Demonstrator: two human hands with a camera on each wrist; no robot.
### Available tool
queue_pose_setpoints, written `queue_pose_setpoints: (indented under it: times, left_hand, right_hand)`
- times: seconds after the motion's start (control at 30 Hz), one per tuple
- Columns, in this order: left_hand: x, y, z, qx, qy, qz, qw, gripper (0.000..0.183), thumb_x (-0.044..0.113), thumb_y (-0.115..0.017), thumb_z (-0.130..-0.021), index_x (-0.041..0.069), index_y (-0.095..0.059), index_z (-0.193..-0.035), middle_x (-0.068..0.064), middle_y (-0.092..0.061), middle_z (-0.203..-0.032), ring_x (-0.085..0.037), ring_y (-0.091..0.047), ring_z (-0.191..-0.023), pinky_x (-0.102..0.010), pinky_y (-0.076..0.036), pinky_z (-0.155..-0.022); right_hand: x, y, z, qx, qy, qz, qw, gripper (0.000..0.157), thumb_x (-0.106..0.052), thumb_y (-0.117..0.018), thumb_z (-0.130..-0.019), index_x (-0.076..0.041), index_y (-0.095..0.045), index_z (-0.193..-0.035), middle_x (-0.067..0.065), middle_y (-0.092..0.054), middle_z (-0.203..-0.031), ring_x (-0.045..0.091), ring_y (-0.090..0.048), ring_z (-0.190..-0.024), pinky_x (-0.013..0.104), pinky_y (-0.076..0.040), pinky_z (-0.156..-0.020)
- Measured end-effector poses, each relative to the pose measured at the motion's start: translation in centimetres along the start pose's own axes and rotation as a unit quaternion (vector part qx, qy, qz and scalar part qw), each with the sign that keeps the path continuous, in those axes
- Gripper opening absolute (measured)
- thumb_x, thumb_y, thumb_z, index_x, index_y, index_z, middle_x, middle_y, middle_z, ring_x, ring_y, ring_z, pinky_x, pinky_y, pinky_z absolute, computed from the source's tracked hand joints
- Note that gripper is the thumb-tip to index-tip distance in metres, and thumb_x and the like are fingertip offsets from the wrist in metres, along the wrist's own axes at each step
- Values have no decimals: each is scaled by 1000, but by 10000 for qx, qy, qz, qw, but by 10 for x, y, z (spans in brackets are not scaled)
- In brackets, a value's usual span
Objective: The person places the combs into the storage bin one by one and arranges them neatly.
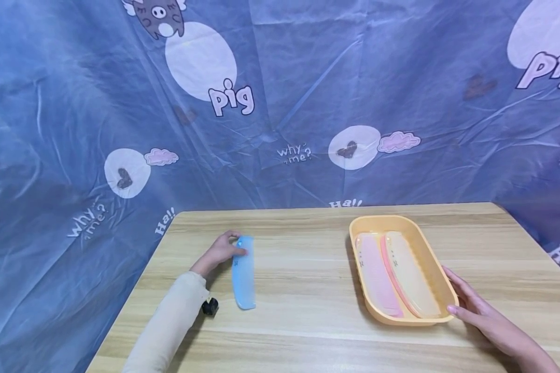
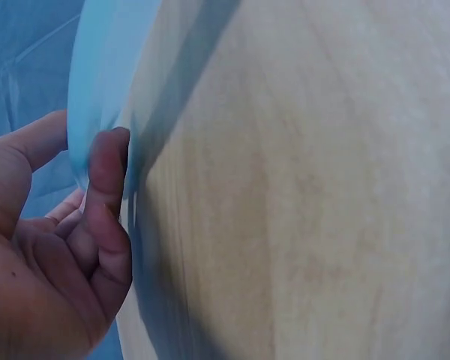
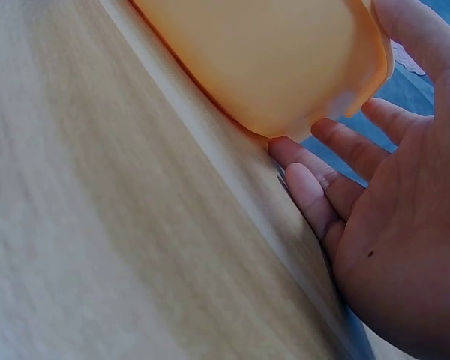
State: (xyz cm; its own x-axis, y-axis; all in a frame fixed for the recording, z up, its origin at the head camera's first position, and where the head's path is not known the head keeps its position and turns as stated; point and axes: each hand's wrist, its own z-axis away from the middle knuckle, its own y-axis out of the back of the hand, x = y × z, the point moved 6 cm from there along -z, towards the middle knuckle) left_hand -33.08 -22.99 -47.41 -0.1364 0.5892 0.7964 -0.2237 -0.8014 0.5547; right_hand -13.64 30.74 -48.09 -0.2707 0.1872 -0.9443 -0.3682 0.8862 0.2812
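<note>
In the head view my left hand (image 1: 222,250) pinches a translucent blue comb (image 1: 244,280) near its upper end, thumb on top and fingers at the curved back. Its teeth face right. The left wrist view shows the blue comb (image 2: 109,67) between thumb and fingers, close over the wood. To the right, my right hand (image 1: 487,318) grips the lower right corner of a yellow plastic basket (image 1: 431,246), the thumb at its rim and the fingers against the outer wall. Inside lie a pink-lilac comb (image 1: 377,274) and a pale yellow comb with a pink-red edge (image 1: 413,277), side by side.
Both hands work over a light wood-grain table (image 1: 303,290). Behind it hangs a blue cloth (image 1: 280,103) printed with pigs and words. A small black object (image 1: 210,306) is at the left sleeve's cuff (image 1: 193,287).
</note>
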Motion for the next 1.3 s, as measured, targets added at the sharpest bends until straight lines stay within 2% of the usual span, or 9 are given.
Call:
queue_pose_setpoints:
  times: [0.13, 0.2, 0.27, 0.43, 0.53, 0.77, 0.9, 1.0, 1.3]
  left_hand:
    - [-1, 1, 1, -231, 113, 396, 9989, 61, 13, -73, -82, 6, -45, -136, -3, -51, -63, -12, -38, -47, -26, -34, -46]
    - [-2, 2, 1, -266, 128, 512, 9983, 61, 13, -72, -83, 8, -44, -137, 2, -47, -58, -11, -37, -46, -26, -34, -46]
    - [-3, 2, 1, -270, 128, 543, 9981, 61, 14, -72, -84, 9, -43, -138, 2, -45, -58, -12, -36, -47, -26, -33, -47]
    - [3, 5, 1, -165, -69, 631, 9978, 61, 13, -71, -84, 7, -43, -137, 0, -51, -71, -12, -39, -52, -26, -36, -51]
    - [7, 6, 1, -162, -170, 662, 9975, 61, 11, -71, -83, 6, -43, -137, 1, -50, -71, -11, -39, -52, -25, -37, -52]
    - [14, 7, -2, -255, -113, 903, 9955, 62, 9, -70, -84, 7, -41, -139, 4, -54, -63, -11, -42, -51, -27, -41, -55]
    - [20, 8, -1, -256, -148, 1034, 9942, 63, 7, -70, -84, 7, -41, -139, -2, -59, -76, -10, -48, -54, -29, -45, -58]
    - [24, 8, 0, -236, -179, 1031, 9942, 64, 8, -70, -84, 7, -40, -140, -3, -59, -81, -10, -48, -55, -29, -44, -58]
    - [35, 4, 3, -178, -241, 1140, 9930, 63, 10, -70, -85, 13, -41, -141, 0, -60, -77, -7, -39, -52, -25, -38, -55]
  right_hand:
    - [0, 0, 0, 16, -9, 10, 10000, 73, 13, -35, -96, -7, 4, -155, -32, -18, -149, -23, -26, -128, 2, -32, -91]
    - [0, 0, 0, 5, -3, -6, 10000, 73, 13, -35, -96, -7, 4, -155, -32, -18, -149, -23, -26, -128, 2, -32, -92]
    - [0, 0, 0, -13, 2, -31, 10000, 73, 13, -35, -96, -7, 4, -155, -32, -17, -150, -23, -27, -129, 2, -32, -92]
    - [-1, 0, 0, 4, 63, -11, 10000, 73, 13, -35, -96, -7, 4, -155, -31, -18, -150, -22, -28, -128, 3, -33, -91]
    - [-2, 0, 0, 29, 135, 28, 9999, 73, 14, -35, -95, -5, 4, -154, -31, -19, -150, -21, -29, -129, 3, -33, -92]
    - [-4, -1, -1, 66, 186, 78, 9998, 73, 15, -35, -95, -4, 3, -154, -31, -19, -150, -21, -30, -128, 3, -33, -92]
    - [-3, -1, 0, 43, 153, 61, 9999, 73, 14, -35, -95, -5, 3, -155, -31, -19, -151, -21, -29, -128, 3, -33, -92]
    - [-3, 1, 1, 22, 55, 52, 10000, 73, 13, -35, -96, -7, 3, -155, -31, -18, -150, -22, -29, -128, 3, -34, -91]
    - [-3, 2, 3, -23, 56, 8, 10000, 72, 13, -35, -96, -6, 2, -155, -30, -20, -150, -19, -33, -127, 6, -38, -90]
